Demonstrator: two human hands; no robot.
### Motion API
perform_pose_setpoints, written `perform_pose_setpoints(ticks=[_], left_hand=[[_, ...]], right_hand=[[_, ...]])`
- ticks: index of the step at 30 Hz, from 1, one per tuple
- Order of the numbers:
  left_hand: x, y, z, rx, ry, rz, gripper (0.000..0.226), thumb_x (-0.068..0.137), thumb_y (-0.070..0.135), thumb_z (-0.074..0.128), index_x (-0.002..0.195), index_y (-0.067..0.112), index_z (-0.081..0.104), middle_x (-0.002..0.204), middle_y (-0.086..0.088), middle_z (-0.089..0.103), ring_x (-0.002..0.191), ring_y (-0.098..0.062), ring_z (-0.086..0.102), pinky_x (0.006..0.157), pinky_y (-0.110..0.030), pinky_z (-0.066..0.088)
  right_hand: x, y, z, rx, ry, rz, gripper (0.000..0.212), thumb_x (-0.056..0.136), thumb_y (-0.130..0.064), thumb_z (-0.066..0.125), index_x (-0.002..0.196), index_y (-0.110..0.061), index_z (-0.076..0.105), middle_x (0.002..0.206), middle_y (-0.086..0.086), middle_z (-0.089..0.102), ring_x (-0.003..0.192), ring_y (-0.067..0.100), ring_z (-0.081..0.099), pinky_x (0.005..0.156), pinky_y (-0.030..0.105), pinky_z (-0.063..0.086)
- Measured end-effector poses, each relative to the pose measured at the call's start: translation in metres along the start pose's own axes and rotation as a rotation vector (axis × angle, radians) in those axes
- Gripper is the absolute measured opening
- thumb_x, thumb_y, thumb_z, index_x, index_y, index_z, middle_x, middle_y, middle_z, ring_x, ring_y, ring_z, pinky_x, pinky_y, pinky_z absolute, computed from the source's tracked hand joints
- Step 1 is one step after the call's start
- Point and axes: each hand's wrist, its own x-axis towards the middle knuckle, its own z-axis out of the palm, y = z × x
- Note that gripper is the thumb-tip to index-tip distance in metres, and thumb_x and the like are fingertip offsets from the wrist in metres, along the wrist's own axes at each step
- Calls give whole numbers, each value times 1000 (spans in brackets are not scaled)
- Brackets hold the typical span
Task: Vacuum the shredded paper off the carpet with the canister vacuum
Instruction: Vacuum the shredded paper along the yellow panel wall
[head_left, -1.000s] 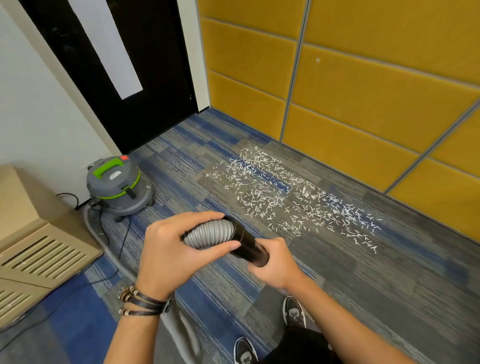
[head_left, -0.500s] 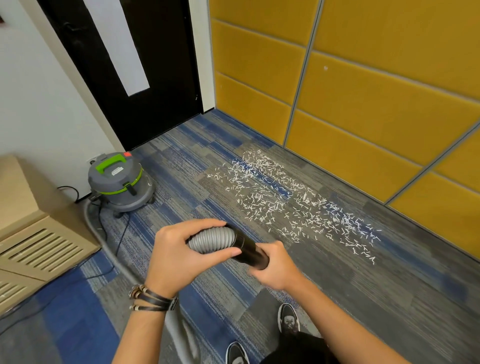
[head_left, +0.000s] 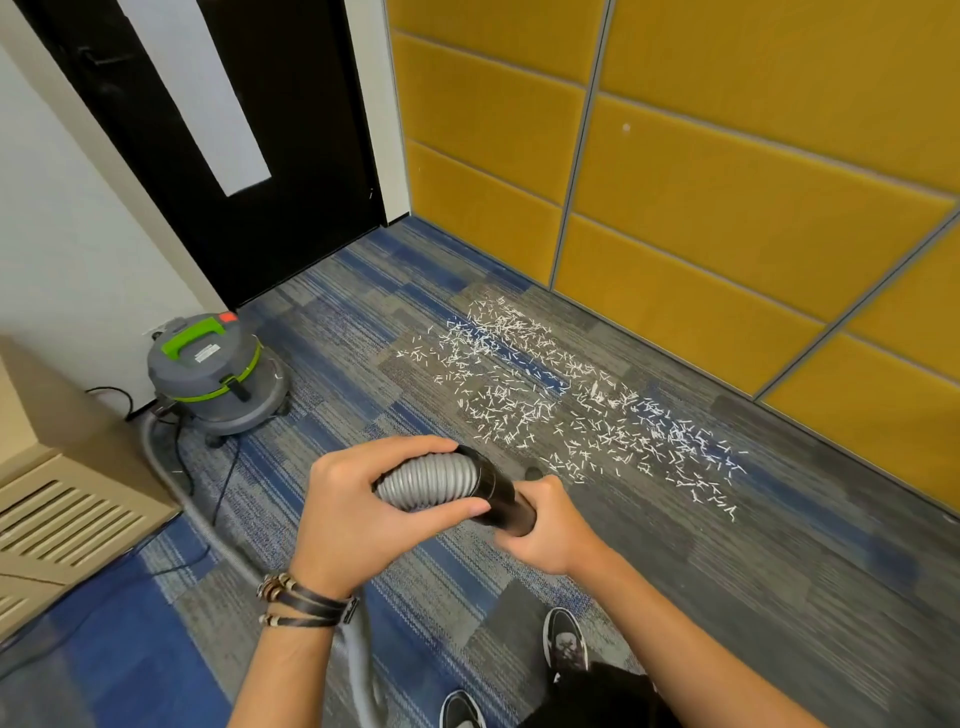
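Observation:
White shredded paper (head_left: 561, 400) lies scattered in a long band over the blue-grey carpet (head_left: 753, 566) near the yellow wall. My left hand (head_left: 358, 519) grips the grey ribbed hose (head_left: 428, 483) where it joins the black wand tube (head_left: 506, 499). My right hand (head_left: 550, 525) curls round that black tube from below. A dark nozzle tip (head_left: 534, 473) shows just past my right hand, close to the near edge of the paper. The grey and green canister vacuum (head_left: 213, 374) stands at the left by the white wall, its hose trailing over the floor toward me.
A black door (head_left: 234, 156) stands behind the vacuum. Yellow padded wall panels (head_left: 727, 208) run along the right. A beige slatted cabinet (head_left: 62, 499) sits at the left, with a black power cord (head_left: 182, 467) on the floor beside it. My shoes (head_left: 566, 644) are at the bottom.
The view has shifted slightly, so the vacuum and the paper sit a little differently in frame. Both hands keep the same hold on the hose and the tube.

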Motion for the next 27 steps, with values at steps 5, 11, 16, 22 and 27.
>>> perform_pose_setpoints(ticks=[5,11,16,22,27], left_hand=[[4,-4,21,-32,-34,-50,47,66,57,93,104,31,82,100,21,78,93,-2,76,86,-26,60],[18,5,29,54,17,13,46,70,51,93,106,25,82,99,17,78,91,-3,75,85,-24,58],[26,7,25,79,2,38,46,70,52,93,106,26,82,100,18,77,91,-2,75,85,-18,55],[37,12,41,17,-52,61,47,68,54,94,106,29,81,101,19,78,93,-1,75,86,-19,56],[44,18,60,-17,-91,65,49,65,54,96,105,29,82,101,20,78,92,0,75,83,-26,60]], right_hand=[[-16,21,-21,-63,0,31,27,67,-4,69,61,-21,50,49,-10,45,44,8,41,50,18,29],[-1,17,-35,-36,12,22,27,68,-3,68,59,-22,50,48,-9,45,43,8,41,49,19,31],[15,12,-31,-8,14,-4,40,68,-4,66,58,-34,40,46,-14,41,43,9,36,49,24,27],[5,23,-47,23,16,11,33,68,-1,68,58,-23,46,49,-12,42,45,8,35,49,22,27],[-7,39,-62,36,47,34,27,69,-2,69,59,-16,48,51,-10,42,47,8,36,48,27,27]])
